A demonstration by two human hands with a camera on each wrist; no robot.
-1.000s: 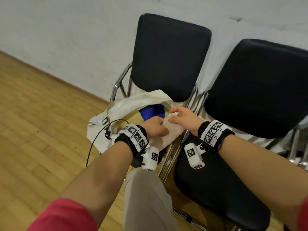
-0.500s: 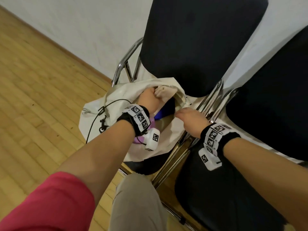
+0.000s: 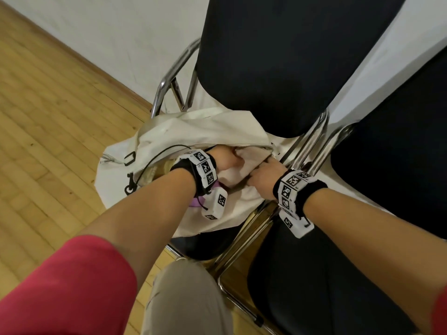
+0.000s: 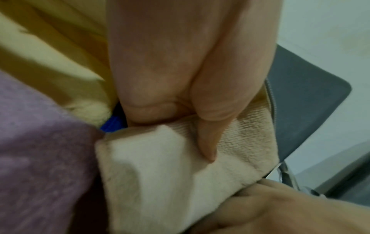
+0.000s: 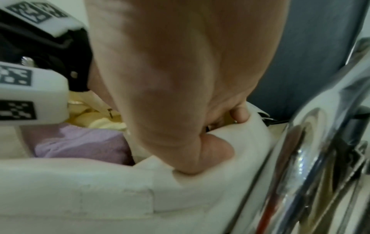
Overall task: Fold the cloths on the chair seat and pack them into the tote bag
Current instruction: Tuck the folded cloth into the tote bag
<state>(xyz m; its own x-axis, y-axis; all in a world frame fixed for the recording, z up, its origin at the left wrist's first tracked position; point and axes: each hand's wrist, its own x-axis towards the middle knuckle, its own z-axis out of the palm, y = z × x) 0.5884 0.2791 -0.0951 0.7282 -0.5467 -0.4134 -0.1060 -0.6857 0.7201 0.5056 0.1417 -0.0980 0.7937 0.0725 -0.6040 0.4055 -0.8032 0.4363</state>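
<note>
While the right hand is pinching the bag rim open, the left hand is gripping the folded cloth; soft and limp, it seems best held across its folds.

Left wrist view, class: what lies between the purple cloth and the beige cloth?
Nothing: the purple cloth presses against the beige cloth; only a blue scrap shows above them.
</note>
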